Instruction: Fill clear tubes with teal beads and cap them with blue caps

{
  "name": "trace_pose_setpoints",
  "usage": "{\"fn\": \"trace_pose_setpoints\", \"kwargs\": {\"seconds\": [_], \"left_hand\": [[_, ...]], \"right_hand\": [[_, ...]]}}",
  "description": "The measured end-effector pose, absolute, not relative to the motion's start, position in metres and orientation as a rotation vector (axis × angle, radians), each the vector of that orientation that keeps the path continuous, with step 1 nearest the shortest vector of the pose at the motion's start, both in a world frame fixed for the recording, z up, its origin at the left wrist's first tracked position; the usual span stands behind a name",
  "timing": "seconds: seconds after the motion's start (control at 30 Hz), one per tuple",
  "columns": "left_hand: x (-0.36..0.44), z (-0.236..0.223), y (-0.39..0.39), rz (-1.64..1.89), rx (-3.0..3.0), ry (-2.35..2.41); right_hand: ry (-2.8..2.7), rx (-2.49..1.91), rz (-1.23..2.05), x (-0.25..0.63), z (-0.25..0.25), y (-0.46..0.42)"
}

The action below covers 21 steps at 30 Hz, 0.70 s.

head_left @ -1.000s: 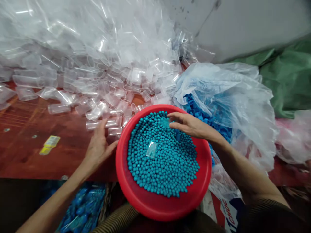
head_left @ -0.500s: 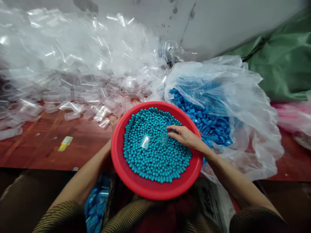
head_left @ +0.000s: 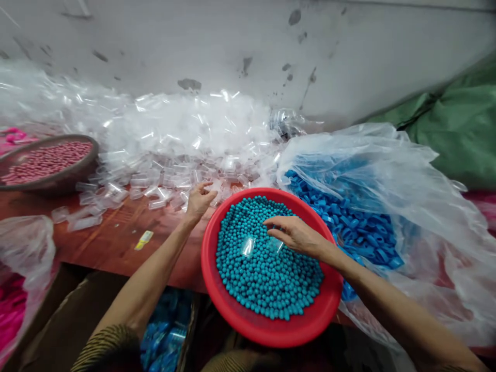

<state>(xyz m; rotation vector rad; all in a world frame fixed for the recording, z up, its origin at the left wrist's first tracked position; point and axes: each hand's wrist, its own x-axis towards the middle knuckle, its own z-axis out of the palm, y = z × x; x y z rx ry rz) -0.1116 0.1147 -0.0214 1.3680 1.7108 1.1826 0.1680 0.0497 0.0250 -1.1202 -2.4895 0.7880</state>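
A red plastic basin holds a heap of small round turquoise beads. Two clear plastic pieces, one of them a short clear tube, lie on the beads. Just above the heap is my right hand, thumb and fingers apart, with the second clear piece below its fingertips. Nothing shows in its grip. My left hand reaches past the basin's left rim to the front of a pile of clear plastic tubes. Its thumb and forefinger are spread, close to the tubes.
On the right, a clear plastic bag lies open around small blue plastic parts. A brown bowl of pink beads stands far left. Below the table edge sits a box with blue packed items. A green cloth lies back right.
My left hand, earlier behind the basin's rim, now shows beyond it by the tubes. My right hand stays over the beads; the blue piece near it is no longer visible. The view has tilted up.
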Motion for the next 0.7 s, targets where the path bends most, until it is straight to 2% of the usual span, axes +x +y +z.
{"fn": "trace_pose_setpoints", "kwargs": {"seconds": [0.1,0.17,0.27,0.37,0.43,0.5,0.57,0.63,0.7], "left_hand": [[-0.102,0.008,0.104,1.207,1.485,1.574],[-0.083,0.020,0.090,1.070,1.647,1.431],[-0.052,0.021,0.070,0.867,1.872,1.265],[-0.045,0.016,0.062,0.896,2.021,1.234],[-0.061,0.012,0.065,1.016,2.029,1.395],[-0.090,0.002,0.073,1.076,1.926,1.850],[-0.120,-0.015,0.083,0.853,1.734,2.276],[-0.143,-0.037,0.092,0.626,1.570,2.341],[-0.152,-0.058,0.100,0.557,1.424,2.307]], "right_hand": [[-2.385,-1.137,0.816,0.178,0.029,0.058],[-2.328,-1.152,0.845,0.181,0.033,0.064],[-2.293,-1.172,0.855,0.178,0.038,0.074],[-2.301,-1.162,0.807,0.164,0.043,0.088],[-2.332,-1.174,0.745,0.148,0.046,0.103],[-2.369,-1.256,0.630,0.127,0.045,0.124],[-2.452,-1.288,0.501,0.104,0.040,0.150],[-2.551,-1.362,0.444,0.079,0.028,0.177],[-2.652,-1.458,0.575,0.056,0.010,0.198]]}}
